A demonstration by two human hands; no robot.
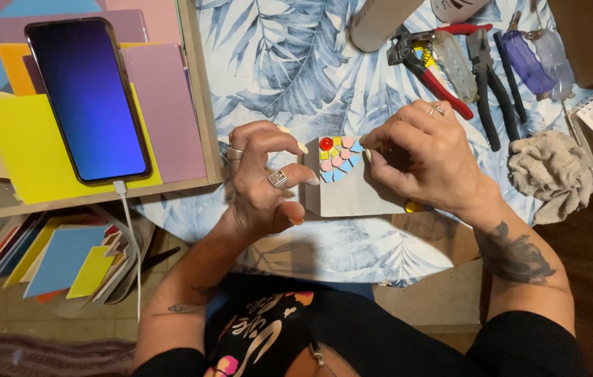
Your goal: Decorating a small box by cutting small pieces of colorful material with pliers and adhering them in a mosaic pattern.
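A small grey square tile (352,192) lies on the leaf-patterned table, with a patch of pink, blue and yellow mosaic pieces (339,159) and a red bead at its top left corner. My left hand (263,178), wearing rings, steadies the tile's left edge with thumb and fingers. My right hand (422,157) rests on the tile's right side, its fingertips pressing at the right edge of the mosaic patch. A small yellow piece (411,207) peeks out under my right palm.
A phone (89,98) on a charging cable lies on coloured sheets in a wooden tray (202,98) at left. Red-handled nippers (429,66), black pliers (488,84) and a crumpled cloth (551,171) sit at the back right. A white cylinder (380,21) stands behind. More coloured tiles (59,255) are stacked below.
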